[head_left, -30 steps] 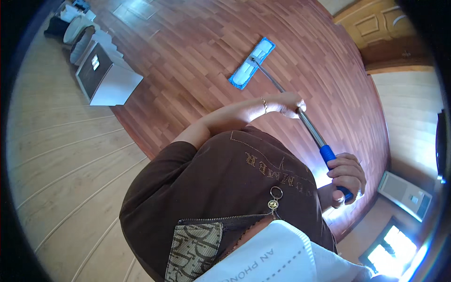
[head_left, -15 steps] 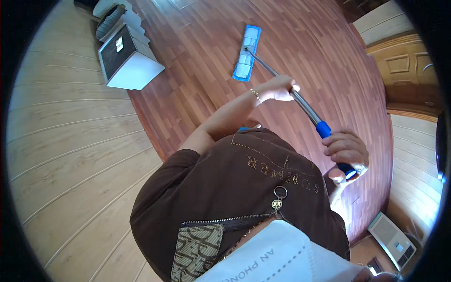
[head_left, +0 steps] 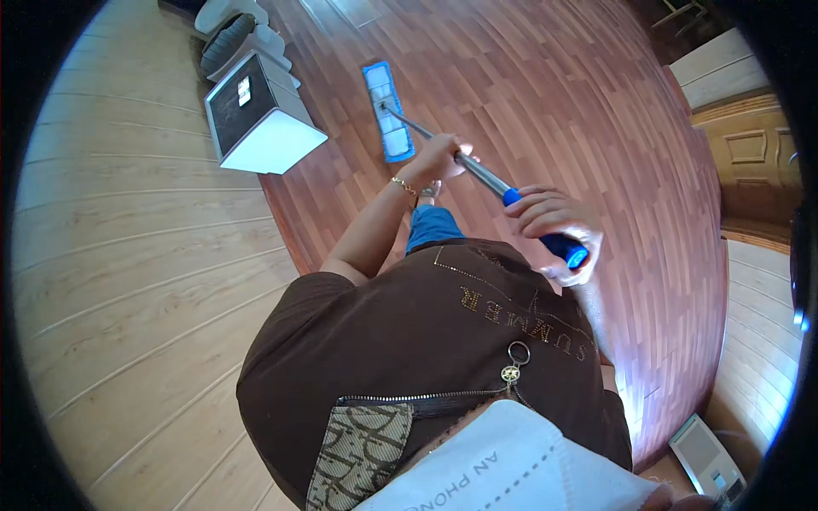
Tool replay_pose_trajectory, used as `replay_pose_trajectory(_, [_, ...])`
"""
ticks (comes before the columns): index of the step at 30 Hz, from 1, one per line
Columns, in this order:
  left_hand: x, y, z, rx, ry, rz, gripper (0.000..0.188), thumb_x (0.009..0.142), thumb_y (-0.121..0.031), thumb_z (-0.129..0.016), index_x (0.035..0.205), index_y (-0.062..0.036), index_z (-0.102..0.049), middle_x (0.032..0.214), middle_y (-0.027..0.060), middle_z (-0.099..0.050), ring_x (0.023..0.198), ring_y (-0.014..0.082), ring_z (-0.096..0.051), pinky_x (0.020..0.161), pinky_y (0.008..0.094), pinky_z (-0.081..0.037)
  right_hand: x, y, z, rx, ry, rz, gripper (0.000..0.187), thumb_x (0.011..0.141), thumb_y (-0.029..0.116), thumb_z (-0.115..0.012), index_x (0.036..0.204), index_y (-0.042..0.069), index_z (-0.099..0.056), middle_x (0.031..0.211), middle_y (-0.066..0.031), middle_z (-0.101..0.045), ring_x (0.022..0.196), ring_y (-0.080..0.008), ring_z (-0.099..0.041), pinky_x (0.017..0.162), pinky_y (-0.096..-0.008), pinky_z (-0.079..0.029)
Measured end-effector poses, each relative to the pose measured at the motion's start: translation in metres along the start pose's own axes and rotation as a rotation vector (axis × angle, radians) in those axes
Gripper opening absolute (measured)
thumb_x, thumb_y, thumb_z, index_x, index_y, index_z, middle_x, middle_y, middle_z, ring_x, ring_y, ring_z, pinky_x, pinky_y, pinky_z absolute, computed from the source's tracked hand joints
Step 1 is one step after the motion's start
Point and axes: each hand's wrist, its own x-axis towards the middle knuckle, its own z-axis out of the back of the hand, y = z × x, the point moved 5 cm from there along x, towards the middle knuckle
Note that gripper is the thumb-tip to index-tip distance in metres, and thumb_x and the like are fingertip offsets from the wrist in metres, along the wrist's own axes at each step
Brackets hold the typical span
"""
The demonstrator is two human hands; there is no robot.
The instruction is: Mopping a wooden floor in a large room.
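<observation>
A flat mop stretches diagonally in front of me. Its blue-edged, pale rectangular head lies on the wooden floor near my extended foot. My left hand is wrapped round the metal pole partway along. Closer to my body, my right hand closes round the blue end grip, its fingers over the top. The pole's tip shows past that palm.
At the left stands a white box-shaped cabinet with a dark top, beside the pale panelled wall. A wooden door is on the right. A white appliance sits at the lower right. Reddish plank floor spreads ahead.
The mop head has swept left across the floor and turned. Both hands have moved left with the pole, still gripping it. My foot and blue trouser leg have come into view.
</observation>
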Motion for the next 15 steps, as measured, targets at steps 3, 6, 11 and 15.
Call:
replay_pose_trajectory(3, [0.003, 0.022, 0.038, 0.024, -0.033, 0.016, 0.046, 0.075, -0.015, -0.076, 0.055, -0.0055, -0.036, 0.055, 0.0156, -0.037, 0.053, 0.0344, -0.036, 0.049, 0.0402, -0.030, 0.032, -0.031, -0.017, 0.011, 0.044, -0.050, 0.019, 0.073, 0.020, -0.075, 0.072, 0.007, -0.061, 0.074, -0.0074, -0.067, 0.083, -0.0289, -0.069, 0.089, -0.0462, -0.048])
replay_pose_trajectory(6, [0.007, 0.055, 0.074, 0.011, -0.072, -0.006, 0.044, 0.076, -0.011, -0.075, 0.055, -0.0048, -0.037, 0.054, 0.0151, -0.039, 0.052, 0.0326, -0.036, 0.049, 0.0399, -0.031, 0.065, -0.061, -0.037, 0.054, 0.062, -0.078, 0.012, 0.073, 0.009, -0.067, 0.067, 0.008, -0.056, 0.073, -0.0057, -0.065, 0.082, -0.0266, -0.068, 0.091, -0.0455, -0.046])
replay_pose_trajectory(11, [0.010, 0.125, 0.129, 0.050, -0.085, 0.054, 0.043, 0.081, -0.012, -0.071, 0.054, -0.0047, -0.039, 0.054, 0.0144, -0.039, 0.052, 0.0282, -0.037, 0.050, 0.0388, -0.031, 0.116, -0.112, -0.072, 0.003, 0.106, -0.128, 0.009, 0.075, 0.005, -0.065, 0.070, 0.007, -0.058, 0.073, -0.0061, -0.063, 0.086, -0.0271, -0.067, 0.096, -0.0467, -0.041])
replay_pose_trajectory(15, [0.008, 0.185, 0.163, 0.146, -0.088, -0.002, 0.040, 0.080, -0.018, -0.070, 0.053, -0.0058, -0.043, 0.056, 0.0166, -0.046, 0.056, 0.0352, -0.049, 0.055, 0.0434, -0.037, 0.143, -0.141, -0.104, -0.147, 0.141, -0.277, 0.004, 0.077, 0.001, -0.064, 0.074, 0.002, -0.060, 0.082, -0.0090, -0.064, 0.098, -0.0279, -0.064, 0.100, -0.0466, -0.041])
